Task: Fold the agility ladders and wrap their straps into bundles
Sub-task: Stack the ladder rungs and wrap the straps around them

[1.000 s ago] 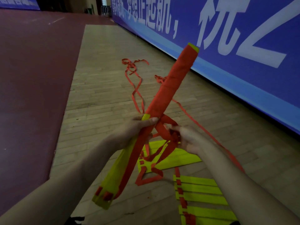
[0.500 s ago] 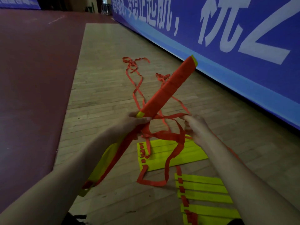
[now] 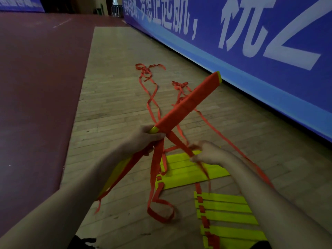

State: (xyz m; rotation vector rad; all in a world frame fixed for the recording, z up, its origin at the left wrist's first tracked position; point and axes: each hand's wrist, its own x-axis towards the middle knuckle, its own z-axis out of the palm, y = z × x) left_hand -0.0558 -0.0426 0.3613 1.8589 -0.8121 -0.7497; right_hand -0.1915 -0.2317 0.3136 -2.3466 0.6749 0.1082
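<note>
Your right hand [image 3: 206,152] has drawn the strap [image 3: 179,144] taut, pinching it, while your left hand [image 3: 143,141] grips the bundle [image 3: 186,103]. Loose loops [image 3: 159,211] below your hands could snag and tangle the wrap.

Dim indoor light, src not visible; diffuse, no hard shadows. Blue banner [image 3: 269,72] = brightest area, faint sheen on its lower band. Wide-angle distn: banner edge + floor boards [image 3: 115,112] bow twd frame edges. Motion blur on right hand [image 3: 208,153] & strap [image 3: 181,146] by it; bottom corners dark, soft
</note>
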